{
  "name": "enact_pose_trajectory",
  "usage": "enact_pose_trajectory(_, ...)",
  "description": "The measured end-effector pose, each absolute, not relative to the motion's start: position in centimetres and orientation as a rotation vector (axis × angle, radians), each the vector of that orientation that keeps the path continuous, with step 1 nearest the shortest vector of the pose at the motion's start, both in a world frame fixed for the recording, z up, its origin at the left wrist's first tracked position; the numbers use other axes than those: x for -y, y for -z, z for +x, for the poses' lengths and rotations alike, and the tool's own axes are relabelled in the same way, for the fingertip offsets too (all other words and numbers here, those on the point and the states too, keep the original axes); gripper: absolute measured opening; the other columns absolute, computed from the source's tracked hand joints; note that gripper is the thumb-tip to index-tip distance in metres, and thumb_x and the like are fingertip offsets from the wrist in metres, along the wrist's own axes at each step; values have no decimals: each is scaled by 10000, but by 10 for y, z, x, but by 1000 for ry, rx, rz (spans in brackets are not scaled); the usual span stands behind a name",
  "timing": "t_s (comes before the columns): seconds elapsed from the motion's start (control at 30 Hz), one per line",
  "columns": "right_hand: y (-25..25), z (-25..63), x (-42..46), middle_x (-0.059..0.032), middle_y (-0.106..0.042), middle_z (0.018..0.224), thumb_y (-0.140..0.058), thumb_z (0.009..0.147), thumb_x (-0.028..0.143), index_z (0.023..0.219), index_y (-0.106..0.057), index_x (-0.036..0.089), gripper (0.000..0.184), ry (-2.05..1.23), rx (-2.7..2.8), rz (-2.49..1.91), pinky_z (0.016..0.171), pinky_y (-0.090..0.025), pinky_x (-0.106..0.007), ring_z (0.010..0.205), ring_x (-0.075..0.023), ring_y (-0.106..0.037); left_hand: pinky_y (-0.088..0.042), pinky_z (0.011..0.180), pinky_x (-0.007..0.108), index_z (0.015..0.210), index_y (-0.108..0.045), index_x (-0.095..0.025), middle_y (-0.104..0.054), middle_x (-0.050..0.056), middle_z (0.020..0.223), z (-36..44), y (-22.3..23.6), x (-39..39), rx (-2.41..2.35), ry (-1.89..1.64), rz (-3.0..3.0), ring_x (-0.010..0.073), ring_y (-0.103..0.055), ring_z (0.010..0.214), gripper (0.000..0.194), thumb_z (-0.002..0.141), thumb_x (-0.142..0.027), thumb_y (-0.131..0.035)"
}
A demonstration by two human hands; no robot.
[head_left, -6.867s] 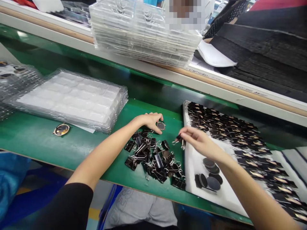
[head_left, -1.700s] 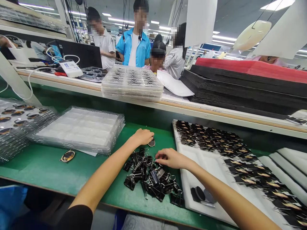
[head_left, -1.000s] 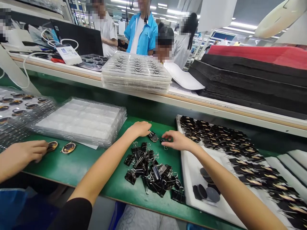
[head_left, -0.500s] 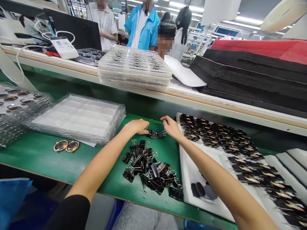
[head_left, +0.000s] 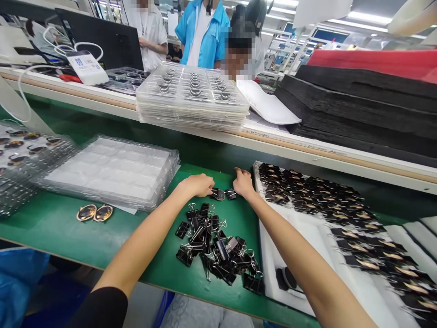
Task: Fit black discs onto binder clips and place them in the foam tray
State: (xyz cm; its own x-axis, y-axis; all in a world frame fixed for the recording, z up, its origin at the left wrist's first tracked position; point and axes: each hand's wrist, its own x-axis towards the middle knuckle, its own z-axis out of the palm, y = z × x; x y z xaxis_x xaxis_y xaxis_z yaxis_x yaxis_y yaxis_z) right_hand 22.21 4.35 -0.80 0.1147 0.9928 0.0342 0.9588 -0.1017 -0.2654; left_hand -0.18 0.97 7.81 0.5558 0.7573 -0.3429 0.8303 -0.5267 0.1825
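My left hand [head_left: 201, 184] is closed at the handle end of a black binder clip [head_left: 214, 193]. A small dark rounded piece [head_left: 221, 196] sits against this clip's jaws. To its right lies a second binder clip [head_left: 231, 194], and the curled fingers of my right hand [head_left: 243, 183] close at its right end; their exact grip is partly hidden. Nearer to me, a loose heap of black binder clips [head_left: 223, 250] with silver wire handles covers part of the green table [head_left: 157, 255].
Right of the heap stands a white tray [head_left: 273, 278] with rows of clipped pieces [head_left: 317, 196] and dark discs [head_left: 285, 278]. On the left are clear plastic trays [head_left: 109, 168] and round tortoiseshell frames [head_left: 94, 212]. A shelf [head_left: 273, 141] crosses behind, carrying stacked trays [head_left: 193, 107] and black sheets [head_left: 358, 105].
My right hand has come down to the second binder clip, its fingers more curled. My left hand stays at the first clip, with little movement. The view has shifted slightly.
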Motion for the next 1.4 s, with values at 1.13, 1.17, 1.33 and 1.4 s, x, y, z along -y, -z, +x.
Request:
enact_pose_trajectory(1.13, 13, 226, -40, -198, -545, 1448, -406, 876, 89, 1393, -615, 176, 564, -229, 1832, -2181, 1148, -341, -542, 1356, -369, -455, -363, 605, 285, 785, -725, -222, -710, 59, 804, 11, -61, -3, -1287, 24, 2361, 215, -660, 781, 246, 922, -396, -619)
enact_pose_trajectory(1.17, 13, 226, -40, -204, -543, 1448, -407, 875, 88, 1389, -618, 174, 562, -239, 1821, -2176, 1151, -337, -553, 1358, -371, -454, -360, 601, 284, 782, -723, -221, -707, 60, 800, 11, -61, -3, -1284, 22, 2362, 215, -660, 779, 244, 922, -392, -621)
enact_pose_trajectory(1.33, 14, 224, -38, -214, -565, 1422, -441, 856, 102, 1327, -646, 178, 520, -303, 1743, -2113, 1157, -319, -634, 1365, -379, -458, -379, 612, 275, 761, -711, -219, -711, 60, 806, 11, -59, -2, -1255, 16, 2375, 224, -681, 805, 218, 907, -363, -635)
enact_pose_trajectory(1.4, 11, 223, -40, -218, -586, 1398, -436, 891, 145, 1295, -657, 174, 462, -334, 1695, -2105, 1133, -352, -654, 1339, -381, -498, -404, 633, 274, 763, -705, -216, -720, 64, 817, 11, -59, -2, -1244, 4, 2388, 229, -691, 815, 210, 902, -356, -633)
